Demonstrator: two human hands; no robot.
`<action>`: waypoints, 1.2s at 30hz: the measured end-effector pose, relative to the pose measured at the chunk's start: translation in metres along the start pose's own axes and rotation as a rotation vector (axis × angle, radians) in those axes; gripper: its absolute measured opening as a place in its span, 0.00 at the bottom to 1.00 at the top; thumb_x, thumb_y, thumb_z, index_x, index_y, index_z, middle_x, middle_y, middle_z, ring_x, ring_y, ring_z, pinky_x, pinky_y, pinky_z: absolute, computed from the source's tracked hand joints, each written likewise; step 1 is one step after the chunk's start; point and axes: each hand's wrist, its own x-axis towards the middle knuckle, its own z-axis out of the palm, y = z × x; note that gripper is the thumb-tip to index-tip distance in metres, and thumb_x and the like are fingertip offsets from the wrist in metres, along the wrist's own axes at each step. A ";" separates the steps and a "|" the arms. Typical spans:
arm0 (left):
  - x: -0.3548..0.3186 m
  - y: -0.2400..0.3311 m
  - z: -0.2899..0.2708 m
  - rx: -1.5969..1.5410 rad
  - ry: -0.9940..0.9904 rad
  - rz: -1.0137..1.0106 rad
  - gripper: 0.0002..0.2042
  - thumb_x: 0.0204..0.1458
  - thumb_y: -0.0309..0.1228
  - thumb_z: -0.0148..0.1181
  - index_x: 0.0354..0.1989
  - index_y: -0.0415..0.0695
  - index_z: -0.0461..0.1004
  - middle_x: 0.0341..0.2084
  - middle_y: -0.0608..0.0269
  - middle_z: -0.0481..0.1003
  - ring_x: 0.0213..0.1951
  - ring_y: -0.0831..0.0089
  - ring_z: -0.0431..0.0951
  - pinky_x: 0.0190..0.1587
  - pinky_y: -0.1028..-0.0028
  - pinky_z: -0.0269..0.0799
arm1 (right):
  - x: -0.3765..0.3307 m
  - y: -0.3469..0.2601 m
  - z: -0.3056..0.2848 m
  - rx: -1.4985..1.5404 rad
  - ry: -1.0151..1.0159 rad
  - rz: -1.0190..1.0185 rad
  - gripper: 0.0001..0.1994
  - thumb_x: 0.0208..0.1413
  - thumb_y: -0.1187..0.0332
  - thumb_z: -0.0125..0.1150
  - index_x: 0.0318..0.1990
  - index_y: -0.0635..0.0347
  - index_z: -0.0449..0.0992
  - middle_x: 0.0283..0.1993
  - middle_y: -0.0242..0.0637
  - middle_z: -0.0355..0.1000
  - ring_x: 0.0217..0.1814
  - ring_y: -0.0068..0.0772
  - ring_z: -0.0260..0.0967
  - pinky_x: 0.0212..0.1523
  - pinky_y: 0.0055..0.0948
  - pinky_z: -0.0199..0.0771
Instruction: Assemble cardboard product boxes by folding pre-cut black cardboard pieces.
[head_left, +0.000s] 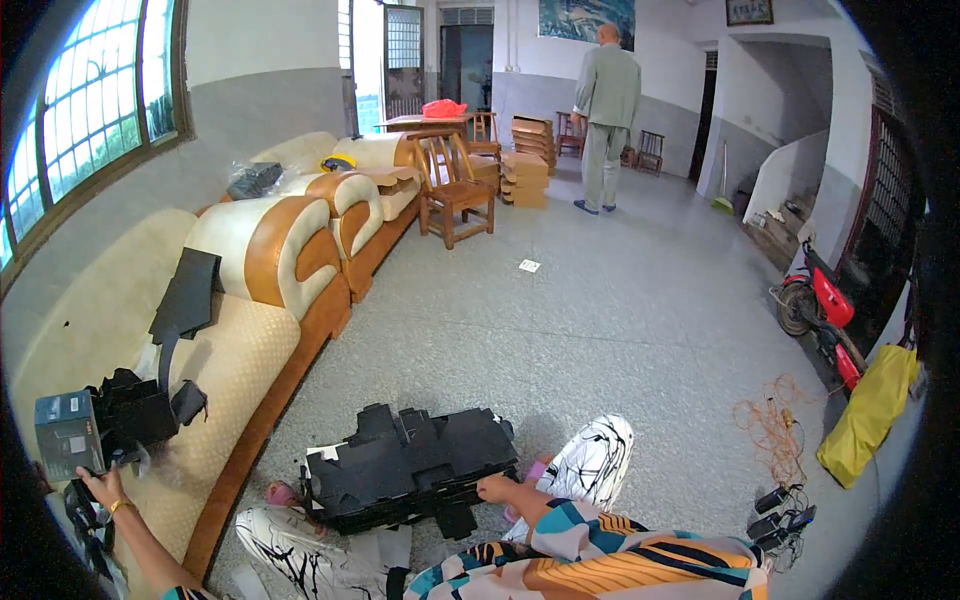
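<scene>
Out at the far left, my left hand (102, 488) grips the lower edge of a small blue-and-grey box (68, 432) above the sofa seat. Black packaging pieces (138, 412) lie in a heap right beside that box. Between my knees sits a stack of flat black cardboard pieces (415, 465), with tabs sticking out at its edges. My right hand (493, 488) is closed at the stack's right edge. Whether it holds anything is hidden.
A cream sofa (250, 325) runs along the left, a black sheet (187, 292) on it. A wooden chair (455, 190) and cardboard boxes (525, 180) stand farther off. One person (607, 110) faces away. Orange cord (775, 425), chargers (780, 515) and a yellow bag (868, 415) are at right.
</scene>
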 end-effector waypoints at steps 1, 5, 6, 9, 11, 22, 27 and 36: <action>0.010 0.006 -0.012 -0.009 -0.118 0.080 0.19 0.54 0.39 0.47 0.49 0.39 0.61 0.43 0.57 0.67 0.41 0.63 0.67 0.43 0.61 0.69 | 0.000 -0.001 0.001 -0.028 -0.072 0.037 0.15 0.48 0.63 0.46 0.40 0.59 0.72 0.40 0.47 0.70 0.43 0.48 0.67 0.42 0.41 0.65; 0.005 0.024 -0.024 -0.343 -0.319 -0.212 0.15 0.49 0.35 0.55 0.44 0.42 0.68 0.41 0.64 0.70 0.42 0.70 0.68 0.46 0.70 0.65 | -0.007 -0.008 -0.003 -0.054 -0.044 0.043 0.15 0.48 0.63 0.47 0.39 0.59 0.72 0.38 0.46 0.71 0.41 0.47 0.67 0.41 0.42 0.66; -0.003 0.025 -0.030 -0.368 -0.859 -0.479 0.11 0.49 0.32 0.56 0.38 0.40 0.70 0.34 0.65 0.72 0.34 0.76 0.69 0.37 0.82 0.68 | -0.007 -0.010 -0.007 -0.003 0.008 -0.026 0.15 0.48 0.62 0.47 0.40 0.58 0.72 0.37 0.46 0.71 0.39 0.46 0.68 0.39 0.40 0.67; -0.051 -0.002 -0.041 -0.102 -0.467 -0.082 0.10 0.50 0.31 0.55 0.40 0.43 0.69 0.35 0.69 0.69 0.35 0.81 0.67 0.36 0.83 0.67 | -0.011 -0.044 -0.035 0.136 0.084 -0.151 0.15 0.49 0.61 0.50 0.40 0.59 0.72 0.32 0.44 0.72 0.34 0.35 0.70 0.34 0.33 0.69; -0.139 -0.064 -0.067 0.219 -0.564 0.091 0.13 0.50 0.33 0.55 0.43 0.43 0.67 0.39 0.68 0.68 0.41 0.79 0.65 0.45 0.78 0.61 | -0.012 -0.055 -0.047 0.602 0.064 -0.107 0.17 0.52 0.58 0.49 0.45 0.59 0.69 0.36 0.40 0.72 0.36 0.29 0.69 0.36 0.27 0.68; -0.550 -0.236 -0.025 0.034 -0.477 -1.175 0.15 0.54 0.35 0.46 0.49 0.47 0.60 0.46 0.66 0.65 0.47 0.68 0.66 0.49 0.64 0.61 | -0.093 -0.132 -0.150 1.504 -0.316 -0.451 0.30 0.53 0.50 0.47 0.59 0.53 0.49 0.54 0.34 0.60 0.51 0.29 0.61 0.48 0.30 0.63; -0.546 -0.218 -0.012 0.180 -0.548 -1.106 0.15 0.54 0.31 0.47 0.50 0.46 0.60 0.46 0.65 0.66 0.47 0.69 0.66 0.50 0.67 0.60 | -0.109 -0.113 -0.126 1.333 -0.136 -0.282 0.22 0.55 0.58 0.49 0.54 0.57 0.59 0.49 0.33 0.64 0.46 0.28 0.64 0.41 0.27 0.70; -0.563 -0.204 -0.005 1.196 -1.467 0.181 0.47 0.28 0.43 0.70 0.58 0.41 0.51 0.58 0.35 0.41 0.59 0.41 0.44 0.56 0.57 0.49 | -0.099 -0.091 -0.072 1.658 0.063 -0.097 0.12 0.54 0.65 0.50 0.44 0.60 0.66 0.38 0.36 0.70 0.35 0.29 0.70 0.31 0.29 0.75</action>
